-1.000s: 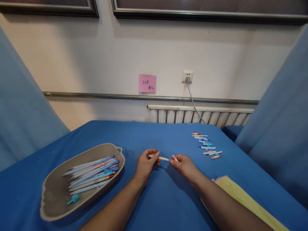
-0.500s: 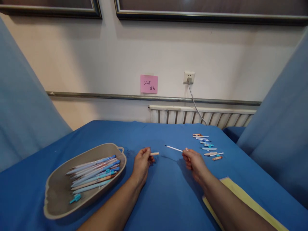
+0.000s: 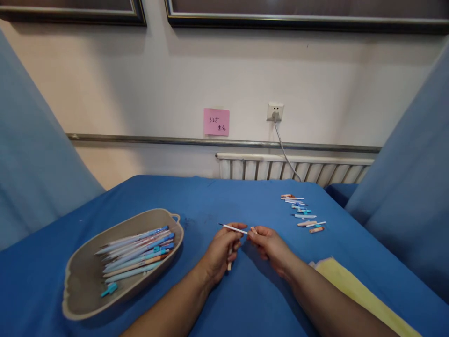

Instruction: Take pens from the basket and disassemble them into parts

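Observation:
My left hand [image 3: 221,250] is closed around a cream pen barrel [image 3: 229,265], whose lower end sticks out below the fingers. Between the fingertips of my right hand [image 3: 270,245] is a thin white pen refill [image 3: 234,229] with a dark tip, pointing left. It crosses in front of my left index finger; whether it touches that finger I cannot tell. A small pale pinkish pen part [image 3: 253,230] also shows at the right fingertips. The two hands are close together over the blue cloth [image 3: 210,199], and their fingers hide much of the barrel.
On the left stands a beige basket [image 3: 79,285] with several pens [image 3: 136,255] and a loose teal pen part [image 3: 110,289]. Several pen pieces and refills [image 3: 305,216] lie at the right. A yellow cloth [image 3: 351,281] lies beside my right forearm. Blue curtains [image 3: 407,187] hang at both sides.
My right hand has moved left with the refill, up to my left hand. My left hand has shifted right and turned, so the barrel now points down instead of right.

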`<state>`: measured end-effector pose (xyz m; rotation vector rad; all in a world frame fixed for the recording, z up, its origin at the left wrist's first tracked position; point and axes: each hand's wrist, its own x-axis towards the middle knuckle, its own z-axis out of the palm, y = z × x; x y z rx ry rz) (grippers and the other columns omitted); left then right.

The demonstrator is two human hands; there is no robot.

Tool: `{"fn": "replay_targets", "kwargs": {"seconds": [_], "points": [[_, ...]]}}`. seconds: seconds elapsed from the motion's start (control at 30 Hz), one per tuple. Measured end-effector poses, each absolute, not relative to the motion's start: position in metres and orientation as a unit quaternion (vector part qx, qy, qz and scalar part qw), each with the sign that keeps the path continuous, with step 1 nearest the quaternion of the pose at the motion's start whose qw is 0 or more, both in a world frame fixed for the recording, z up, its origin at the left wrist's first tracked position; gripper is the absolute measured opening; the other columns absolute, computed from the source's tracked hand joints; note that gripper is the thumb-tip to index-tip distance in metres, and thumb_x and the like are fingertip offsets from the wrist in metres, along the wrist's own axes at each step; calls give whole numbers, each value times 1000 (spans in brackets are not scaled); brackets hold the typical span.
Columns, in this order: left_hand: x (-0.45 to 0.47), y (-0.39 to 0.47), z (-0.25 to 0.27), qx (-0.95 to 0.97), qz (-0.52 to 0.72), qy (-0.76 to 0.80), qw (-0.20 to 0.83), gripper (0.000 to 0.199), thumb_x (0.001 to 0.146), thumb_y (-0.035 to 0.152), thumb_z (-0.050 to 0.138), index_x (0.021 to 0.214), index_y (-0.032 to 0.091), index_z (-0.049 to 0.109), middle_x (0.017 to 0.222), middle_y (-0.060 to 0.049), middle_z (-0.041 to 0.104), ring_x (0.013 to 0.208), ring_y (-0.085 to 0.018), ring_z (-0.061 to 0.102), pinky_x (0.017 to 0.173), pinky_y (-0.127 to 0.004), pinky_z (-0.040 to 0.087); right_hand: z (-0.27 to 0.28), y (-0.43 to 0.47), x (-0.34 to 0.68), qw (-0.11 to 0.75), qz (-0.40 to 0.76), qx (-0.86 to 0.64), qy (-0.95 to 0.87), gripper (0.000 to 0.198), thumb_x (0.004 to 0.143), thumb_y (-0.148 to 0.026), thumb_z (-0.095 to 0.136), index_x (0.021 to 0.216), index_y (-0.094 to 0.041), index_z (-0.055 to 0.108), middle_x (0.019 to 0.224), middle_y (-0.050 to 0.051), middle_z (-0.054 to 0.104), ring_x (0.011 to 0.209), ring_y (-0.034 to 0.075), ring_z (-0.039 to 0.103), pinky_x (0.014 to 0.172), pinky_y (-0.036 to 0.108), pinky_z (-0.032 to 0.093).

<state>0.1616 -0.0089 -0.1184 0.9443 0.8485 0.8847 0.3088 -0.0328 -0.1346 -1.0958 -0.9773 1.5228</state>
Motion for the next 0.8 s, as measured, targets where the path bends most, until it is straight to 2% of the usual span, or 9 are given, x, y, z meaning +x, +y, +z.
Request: {"fn": "replay_targets", "kwargs": {"seconds": [0.1,0.2,0.27,0.43,0.6,0.67,0.8], "points": [[162,-8,-122,465,403,404,677,33,74,45,60,88,15,59,55,5,45,39,-4,31,34,-15,18,-132,-32,310,490,594,-462,-440,35,70,-50,63,71,-16,53,51,-7,38,39,4,24,39,21,14],[161,-1,-125,464,439,432,637,41,75,56,54,76,16,57,55,5,47,39,-4,31,35,-16,19,-130,-30,312,483,571,-474,-465,36,79,-50,47,79,-15,56,52,-5,46,38,6,28,38,22,18],[159,2,-126,471,435,453,620,43,75,59,52,70,16,54,53,5,46,38,-4,31,35,-16,18,-131,-29,313,477,559,-484,-476,31,79,-43,41,83,-16,55,51,-4,49,37,8,31,39,22,20],[159,-2,-127,506,335,450,655,40,73,56,56,81,18,57,53,7,45,37,-4,27,35,-17,12,-138,-28,315,409,472,-544,-560,11,76,-30,47,78,-19,50,51,-4,54,43,10,40,43,22,27],[161,-8,-130,538,239,450,672,43,70,59,58,69,16,52,50,7,41,37,-4,27,35,-17,14,-146,-31,318,371,330,-568,-657,8,73,-27,58,71,-19,58,65,0,62,58,12,50,55,23,35],[159,-7,-132,533,220,451,681,43,69,58,61,68,16,51,51,7,41,38,-4,29,35,-17,14,-146,-30,319,395,348,-564,-637,8,70,-27,61,71,-19,59,68,0,62,60,13,52,56,24,37],[156,-1,-134,457,247,433,737,36,68,45,68,75,14,53,57,6,46,40,-2,30,36,-15,13,-139,-26,320,482,456,-530,-529,19,64,-31,67,73,-18,57,60,-2,59,52,12,51,52,25,40]]}}
